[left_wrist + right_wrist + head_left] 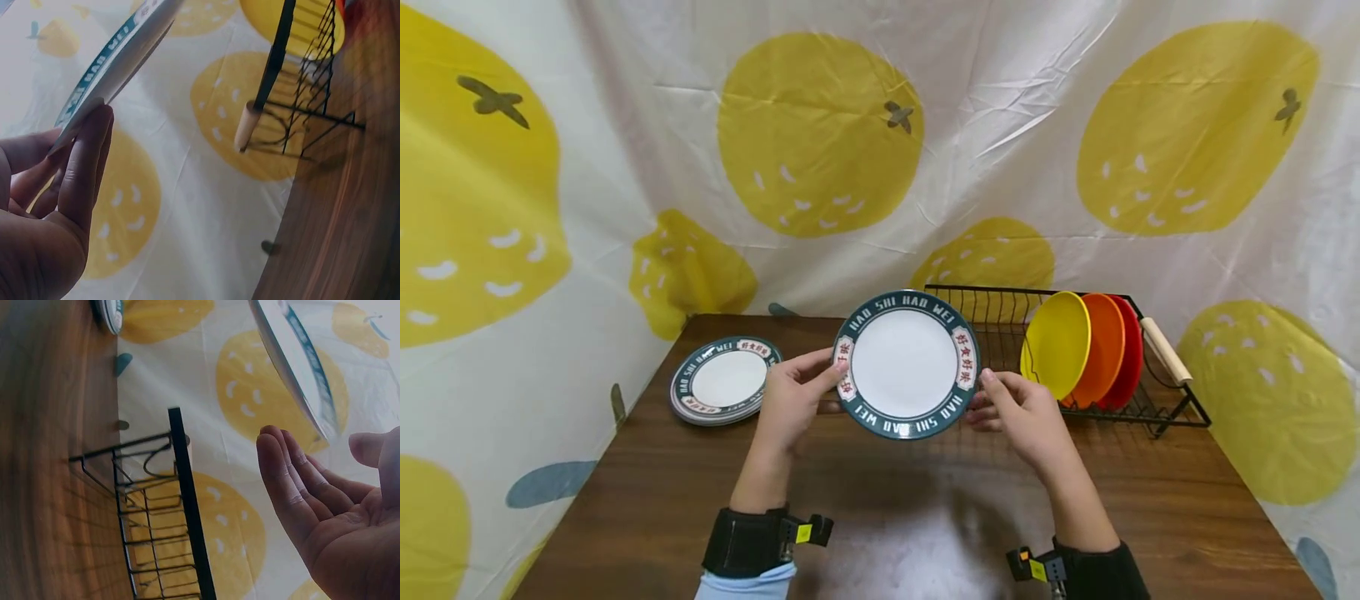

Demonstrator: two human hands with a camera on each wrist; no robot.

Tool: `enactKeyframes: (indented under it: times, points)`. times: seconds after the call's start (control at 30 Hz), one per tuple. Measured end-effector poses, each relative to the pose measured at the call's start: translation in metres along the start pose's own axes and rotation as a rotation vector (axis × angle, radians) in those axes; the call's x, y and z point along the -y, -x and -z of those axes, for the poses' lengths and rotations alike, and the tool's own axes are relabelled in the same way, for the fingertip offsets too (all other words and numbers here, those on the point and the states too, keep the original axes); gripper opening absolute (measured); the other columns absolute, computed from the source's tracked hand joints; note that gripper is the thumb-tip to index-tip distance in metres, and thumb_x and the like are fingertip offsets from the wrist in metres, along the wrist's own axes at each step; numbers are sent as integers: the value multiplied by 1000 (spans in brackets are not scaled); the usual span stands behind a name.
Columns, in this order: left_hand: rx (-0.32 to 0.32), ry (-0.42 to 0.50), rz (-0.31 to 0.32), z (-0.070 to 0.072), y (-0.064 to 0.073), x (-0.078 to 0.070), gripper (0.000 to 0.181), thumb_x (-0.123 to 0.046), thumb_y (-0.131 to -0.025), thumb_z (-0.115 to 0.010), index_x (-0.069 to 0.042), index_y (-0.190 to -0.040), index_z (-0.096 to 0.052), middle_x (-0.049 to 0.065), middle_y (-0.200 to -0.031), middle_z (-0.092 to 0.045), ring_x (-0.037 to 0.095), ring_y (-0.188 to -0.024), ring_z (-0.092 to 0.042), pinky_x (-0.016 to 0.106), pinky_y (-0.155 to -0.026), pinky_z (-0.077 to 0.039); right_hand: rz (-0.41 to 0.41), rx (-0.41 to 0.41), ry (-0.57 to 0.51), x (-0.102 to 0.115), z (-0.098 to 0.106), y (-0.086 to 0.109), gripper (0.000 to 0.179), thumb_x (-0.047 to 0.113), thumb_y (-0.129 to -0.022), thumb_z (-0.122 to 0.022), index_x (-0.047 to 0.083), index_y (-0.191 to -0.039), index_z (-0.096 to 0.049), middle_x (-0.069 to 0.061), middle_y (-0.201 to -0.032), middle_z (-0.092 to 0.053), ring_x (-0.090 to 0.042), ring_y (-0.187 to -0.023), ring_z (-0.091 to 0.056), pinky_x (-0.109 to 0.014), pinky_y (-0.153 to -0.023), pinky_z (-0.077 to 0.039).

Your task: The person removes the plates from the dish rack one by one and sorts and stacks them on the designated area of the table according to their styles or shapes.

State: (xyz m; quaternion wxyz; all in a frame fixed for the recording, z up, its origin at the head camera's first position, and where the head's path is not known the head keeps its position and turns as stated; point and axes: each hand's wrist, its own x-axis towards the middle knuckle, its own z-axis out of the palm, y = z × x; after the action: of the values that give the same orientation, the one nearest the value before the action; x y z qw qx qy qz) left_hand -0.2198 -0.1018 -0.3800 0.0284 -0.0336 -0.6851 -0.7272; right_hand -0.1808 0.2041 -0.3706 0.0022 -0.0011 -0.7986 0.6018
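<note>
I see the plate (907,364) raised over the table (880,508) at centre, between my left hand (792,398) at nine o'clock and right hand (1026,410) at three. A plate stack (724,381) lies at ten o'clock; the rack (1150,400), holding three dishes (1078,350), sits at two.

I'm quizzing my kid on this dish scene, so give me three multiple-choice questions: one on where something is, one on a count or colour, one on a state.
1. Where does the stack of plates lie?
A. in the rack
B. on the table, beside the left hand
C. under the right hand

2. How many coloured plates stand in the rack?
A. one
B. five
C. three

3. How is the green-rimmed plate held?
A. lifted off the table, facing the camera
B. flat on the table
C. slotted in the rack

Answers:
1 B, the stack sits on the table next to the left hand.
2 C, yellow, orange and red.
3 A, the left hand grips its rim, with the right hand at the opposite edge.
</note>
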Motion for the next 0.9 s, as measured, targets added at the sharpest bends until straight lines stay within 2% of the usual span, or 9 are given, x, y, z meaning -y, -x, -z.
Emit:
enactKeyframes:
  times: [0.13,0.23,0.37,0.5,0.67,0.8,0.9]
  points:
    - [-72,44,6,20,-4,2,38,-13,-100,-76,0,-135,-71,4,-106,-73,10,-79,-75,26,-66,-67,23,3,28,-2,8,-6,54,43,-112,-52,-6,-134,-63,-28,-115,-75,-29,-92,-80,-41,-85,-69]
    - [-128,100,20,38,-7,5,40,-13,-100,-75,0,-137,-69,1,-105,-71,9,-80,-76,25,-66,-66,8,-14,63,-4,18,-11,53,42,-112,-53,-4,-137,-62,-29,-119,-74,-26,-93,-79,-38,-86,-69]
    - [-249,160,103,62,-9,6,45,-16,-101,-74,-3,-143,-66,-3,-106,-72,7,-83,-76,25,-69,-67,-11,-58,121,-7,34,-17,51,37,-112,-53,-4,-141,-60,-29,-123,-73,-20,-91,-79,-36,-85,-69]
    - [-404,224,203,88,-13,10,48,-20,-101,-74,-7,-146,-64,-2,-110,-70,7,-85,-76,26,-74,-67,-12,-177,230,-10,54,-24,51,36,-113,-50,-4,-141,-61,-29,-125,-73,-19,-88,-80,-28,-78,-68]
    - [-566,377,317,117,-12,31,54,-20,-101,-74,-12,-152,-59,-2,-112,-72,11,-89,-79,30,-80,-67,-51,-329,312,-20,78,-30,50,36,-112,-49,-3,-142,-61,-29,-129,-72,-17,-83,-81,-25,-71,-67]
    - [-628,487,377,131,-10,50,60,-19,-100,-74,-14,-157,-54,0,-120,-71,12,-95,-79,34,-87,-65,-100,-389,346,-32,89,-35,51,35,-111,-50,-1,-147,-55,-28,-132,-71,-19,-83,-82,-23,-66,-65]
    - [-641,525,380,137,-13,58,64,-20,-99,-75,-15,-158,-51,6,-138,-65,12,-96,-79,35,-89,-65,-118,-434,375,-40,93,-38,53,33,-109,-53,-1,-150,-51,-27,-132,-70,-21,-81,-82,-18,-62,-62]
